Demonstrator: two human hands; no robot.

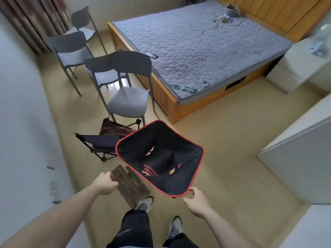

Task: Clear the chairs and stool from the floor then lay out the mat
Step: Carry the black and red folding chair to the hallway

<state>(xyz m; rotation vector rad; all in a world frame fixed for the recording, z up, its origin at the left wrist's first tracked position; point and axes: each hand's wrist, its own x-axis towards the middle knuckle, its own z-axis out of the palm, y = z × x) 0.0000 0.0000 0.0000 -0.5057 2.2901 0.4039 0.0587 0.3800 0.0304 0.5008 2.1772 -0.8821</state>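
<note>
Beige floor beside the bed (pixel 197 47) is mid-clearing: the right hand (pixel 198 203) pinches the near rim of the black camp chair (pixel 159 156), the left hand (pixel 105 183) grips the brown stool (pixel 129 185), and both probably next need carrying left towards the grey chairs (pixel 129 99).

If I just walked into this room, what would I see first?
Probably the black camp chair with the red trim, right in the middle near the person's feet, with the right hand pinching its near edge. Behind it a row of grey chairs runs along the left wall. The big wooden bed with a grey mattress fills the far right.
</note>
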